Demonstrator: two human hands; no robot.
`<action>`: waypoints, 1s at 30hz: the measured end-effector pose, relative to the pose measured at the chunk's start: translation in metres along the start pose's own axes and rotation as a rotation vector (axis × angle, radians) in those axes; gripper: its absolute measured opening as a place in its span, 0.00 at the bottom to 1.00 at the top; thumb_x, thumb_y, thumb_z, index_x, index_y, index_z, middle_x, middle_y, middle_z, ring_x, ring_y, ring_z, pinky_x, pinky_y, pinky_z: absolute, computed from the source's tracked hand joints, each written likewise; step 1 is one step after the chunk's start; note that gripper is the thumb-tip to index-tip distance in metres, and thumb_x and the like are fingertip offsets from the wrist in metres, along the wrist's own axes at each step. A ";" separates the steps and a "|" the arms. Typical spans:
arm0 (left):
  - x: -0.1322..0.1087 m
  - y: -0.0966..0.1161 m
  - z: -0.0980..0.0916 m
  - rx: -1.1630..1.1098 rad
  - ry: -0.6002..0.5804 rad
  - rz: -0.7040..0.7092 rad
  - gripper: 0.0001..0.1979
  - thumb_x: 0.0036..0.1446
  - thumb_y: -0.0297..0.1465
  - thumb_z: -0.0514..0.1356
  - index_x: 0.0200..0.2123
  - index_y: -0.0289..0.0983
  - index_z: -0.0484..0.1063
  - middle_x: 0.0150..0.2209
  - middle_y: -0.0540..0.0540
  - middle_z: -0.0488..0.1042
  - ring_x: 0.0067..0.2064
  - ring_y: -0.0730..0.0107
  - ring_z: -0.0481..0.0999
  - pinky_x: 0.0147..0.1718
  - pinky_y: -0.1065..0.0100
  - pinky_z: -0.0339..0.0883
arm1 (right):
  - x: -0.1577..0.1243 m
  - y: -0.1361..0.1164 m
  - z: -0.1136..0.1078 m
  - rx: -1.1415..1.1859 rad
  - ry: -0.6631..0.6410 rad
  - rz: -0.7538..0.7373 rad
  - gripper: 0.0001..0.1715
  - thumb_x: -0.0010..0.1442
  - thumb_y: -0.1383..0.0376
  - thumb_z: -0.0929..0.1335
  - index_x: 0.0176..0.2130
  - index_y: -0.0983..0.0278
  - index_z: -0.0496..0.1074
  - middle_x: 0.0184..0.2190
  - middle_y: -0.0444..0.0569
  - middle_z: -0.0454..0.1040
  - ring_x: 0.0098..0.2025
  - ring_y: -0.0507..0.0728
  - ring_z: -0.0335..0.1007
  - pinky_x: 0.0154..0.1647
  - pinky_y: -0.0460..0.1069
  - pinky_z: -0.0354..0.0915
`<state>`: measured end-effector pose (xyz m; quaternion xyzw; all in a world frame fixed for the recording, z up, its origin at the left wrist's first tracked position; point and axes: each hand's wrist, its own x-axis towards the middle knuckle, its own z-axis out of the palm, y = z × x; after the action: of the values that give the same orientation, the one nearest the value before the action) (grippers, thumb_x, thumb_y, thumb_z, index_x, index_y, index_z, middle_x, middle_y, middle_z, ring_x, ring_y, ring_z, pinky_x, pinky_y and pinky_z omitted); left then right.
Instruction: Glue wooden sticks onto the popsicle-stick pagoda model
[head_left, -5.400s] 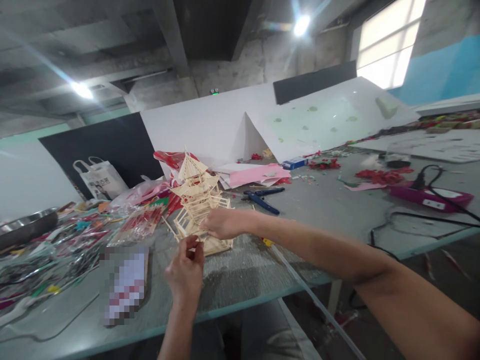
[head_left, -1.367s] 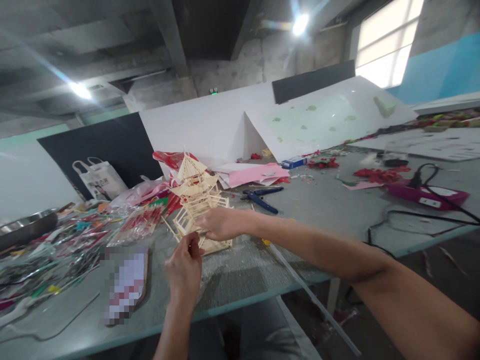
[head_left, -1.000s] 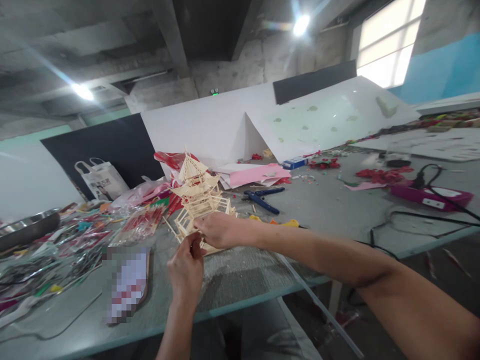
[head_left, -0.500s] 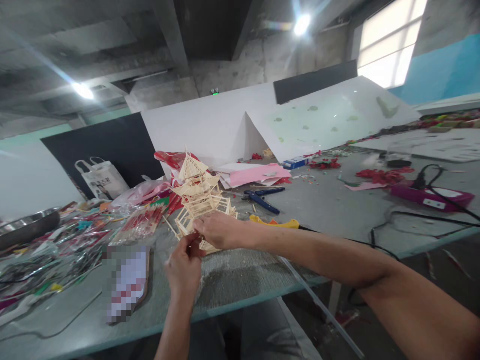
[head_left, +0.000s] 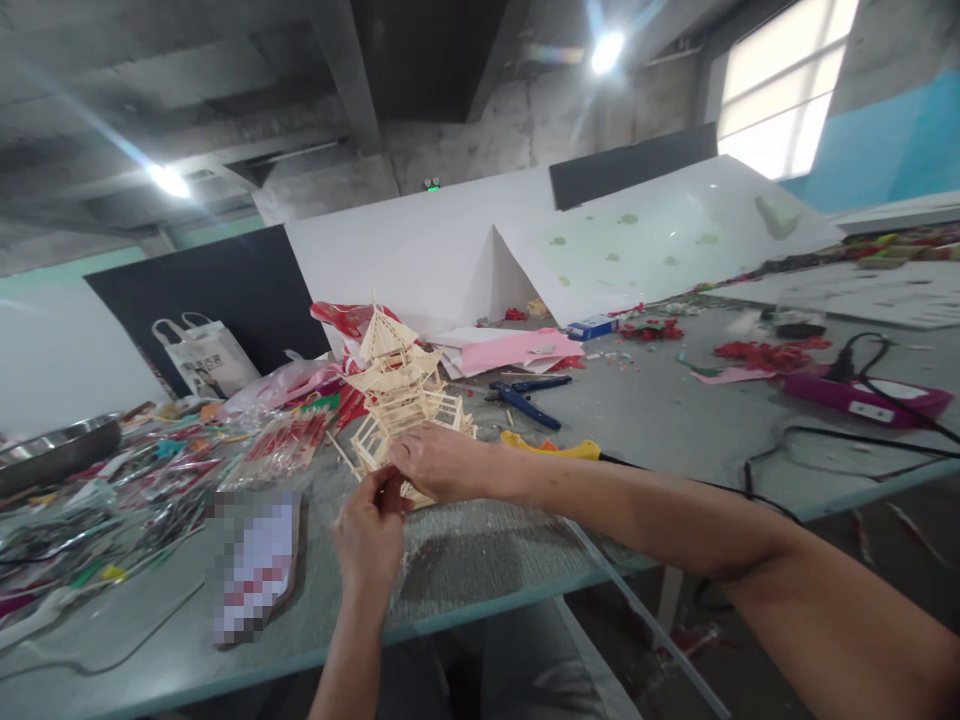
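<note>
A model pagoda (head_left: 397, 385) built from thin pale wooden sticks stands on the grey table, its pointed roof upward. Both my hands meet at the front of its lower tier. My left hand (head_left: 371, 520) is closed in a pinch at the near left edge, and what its fingertips hold is hidden. From the right, my right hand (head_left: 431, 462) reaches across the base with fingers bent down and pressed together near the left fingertips. Whatever lies between these fingers is too small and covered to name. The hands hide part of the model's front.
Right of the model lie blue-handled pliers (head_left: 529, 395) and a yellow glue gun (head_left: 551, 445) with a black cable. A purple power strip (head_left: 866, 397) is farther right. Plastic-wrapped bundles (head_left: 277, 445) and a metal bowl (head_left: 64, 450) crowd the left. Pink paper (head_left: 517, 350) lies behind.
Almost nothing differs. Both hands stay at the front of the model pagoda with the same grip, and the view has shifted very slightly.
</note>
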<state>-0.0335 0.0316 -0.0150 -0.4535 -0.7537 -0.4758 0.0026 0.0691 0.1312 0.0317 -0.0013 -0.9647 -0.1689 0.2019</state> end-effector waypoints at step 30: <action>-0.007 0.004 0.002 0.058 0.061 0.085 0.07 0.56 0.31 0.51 0.37 0.39 0.66 0.24 0.50 0.76 0.27 0.67 0.77 0.28 0.68 0.61 | -0.001 0.004 -0.002 -0.049 -0.037 -0.067 0.10 0.60 0.70 0.59 0.38 0.74 0.66 0.33 0.56 0.70 0.37 0.57 0.65 0.39 0.51 0.59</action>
<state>-0.0258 0.0284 -0.0166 -0.4704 -0.7466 -0.4669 0.0588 0.0706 0.1343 0.0340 0.0229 -0.9633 -0.1993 0.1784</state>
